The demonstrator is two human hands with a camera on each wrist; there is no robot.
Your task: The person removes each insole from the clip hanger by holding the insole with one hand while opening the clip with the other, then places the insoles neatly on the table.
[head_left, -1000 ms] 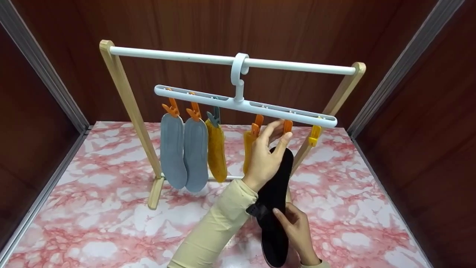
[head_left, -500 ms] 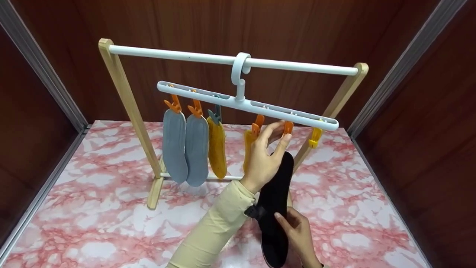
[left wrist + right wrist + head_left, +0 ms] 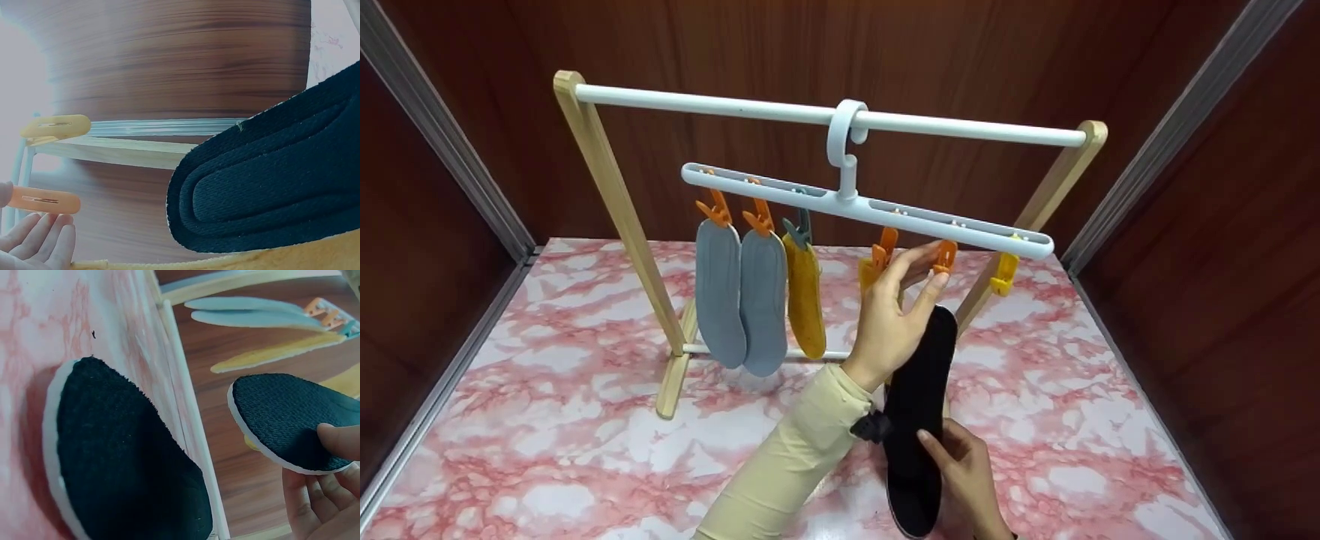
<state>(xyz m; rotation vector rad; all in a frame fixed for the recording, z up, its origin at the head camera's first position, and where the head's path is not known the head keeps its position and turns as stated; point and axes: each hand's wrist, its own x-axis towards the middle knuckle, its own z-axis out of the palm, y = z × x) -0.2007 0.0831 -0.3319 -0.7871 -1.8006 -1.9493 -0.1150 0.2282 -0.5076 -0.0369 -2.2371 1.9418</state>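
Observation:
My left hand pinches an orange clothes clip on the right half of the hanger; in the left wrist view, the thumb and fingertips meet this clip from both sides. Thumb on top, fingers beneath, my right hand grips a black insole near its lower end. The insole's top stands below the clip, apart from it. Another black insole with a white edge lies on the table. Part of the held insole is hidden behind my left wrist.
Two grey insoles and a yellow insole hang from clips at left. Another yellow insole hangs partly behind my left hand. A yellow clip dangles at the hanger's right end. The wooden rack stands on a marbled table.
The hanger and its clips have shifted slightly to the right in view. My left hand stays at the orange clip, and the held insole's top has dropped a little.

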